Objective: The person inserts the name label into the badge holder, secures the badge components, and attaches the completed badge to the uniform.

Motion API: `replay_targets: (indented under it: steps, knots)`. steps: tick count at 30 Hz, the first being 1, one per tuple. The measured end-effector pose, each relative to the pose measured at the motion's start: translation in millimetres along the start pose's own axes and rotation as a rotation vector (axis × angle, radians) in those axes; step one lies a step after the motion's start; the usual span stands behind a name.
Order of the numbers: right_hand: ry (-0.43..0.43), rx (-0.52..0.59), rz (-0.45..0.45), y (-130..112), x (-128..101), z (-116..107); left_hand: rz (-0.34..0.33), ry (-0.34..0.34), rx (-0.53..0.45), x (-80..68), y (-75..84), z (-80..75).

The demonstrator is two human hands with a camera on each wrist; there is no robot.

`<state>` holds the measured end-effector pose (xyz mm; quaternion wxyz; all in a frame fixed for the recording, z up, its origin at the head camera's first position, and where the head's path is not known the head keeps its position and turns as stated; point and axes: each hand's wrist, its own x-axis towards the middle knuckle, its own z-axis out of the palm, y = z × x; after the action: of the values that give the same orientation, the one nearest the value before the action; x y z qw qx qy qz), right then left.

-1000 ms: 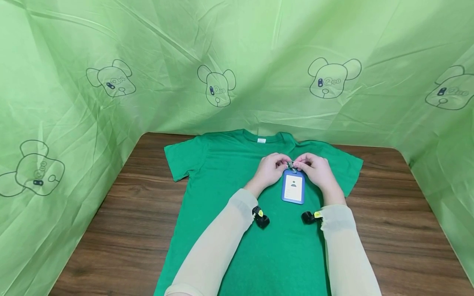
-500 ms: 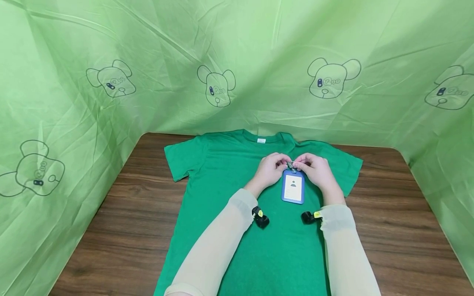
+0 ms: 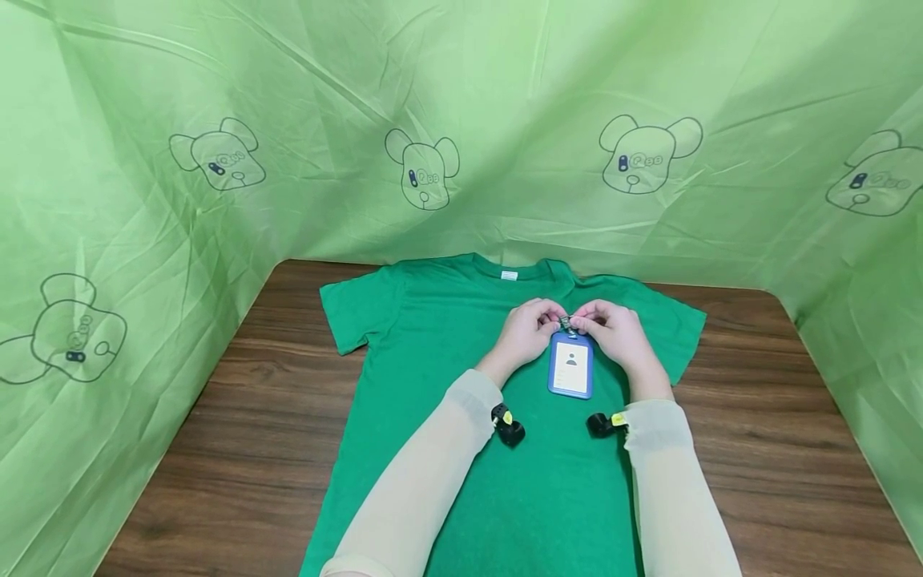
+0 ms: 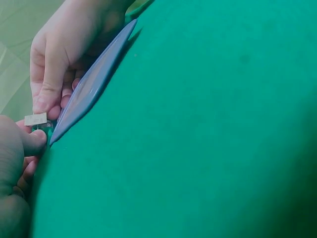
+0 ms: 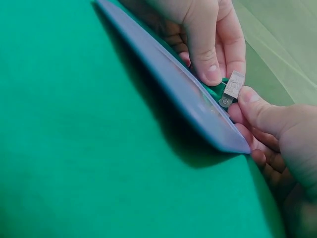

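A green T-shirt lies spread flat on the table, collar at the far side. On its chest rests a blue-framed badge holder with a white card showing a person icon. Both hands meet just above the badge. My right hand pinches the badge's metal clip between thumb and fingers. Beside the clip, my left hand pinches a small bit of green fabric. Seen from the side, the badge stands tilted, one edge raised off the shirt. Fingers hide part of the clip.
Brown wood-grain table shows on both sides of the shirt. Light green curtains with bear-head drawings stand behind and at the sides. Small black cameras are strapped at both wrists over pale sleeves.
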<state>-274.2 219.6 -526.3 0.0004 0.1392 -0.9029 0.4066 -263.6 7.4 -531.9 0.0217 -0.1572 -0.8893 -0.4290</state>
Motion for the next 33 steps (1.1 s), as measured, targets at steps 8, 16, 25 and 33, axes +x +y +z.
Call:
replay_targets:
  steps: [8, 16, 25, 33]
  knots:
    - [-0.004, 0.0, 0.001, -1.5, -0.8, -1.7, 0.014, 0.003, -0.008, -0.1, 1.6, -1.8]
    - [-0.045, 0.014, 0.034, -5.0, -2.5, -4.2, 0.011, -0.006, -0.028, -0.7, 0.1, -2.2]
    - [-0.094, 0.006, 0.11, -7.1, -5.5, -7.6, -0.023, 0.0, -0.044, -3.1, -1.0, -1.9]
    - [-0.207, 0.009, 0.155, -9.1, -8.8, -15.0, 0.036, -0.103, 0.241, -0.1, 3.7, -6.0]
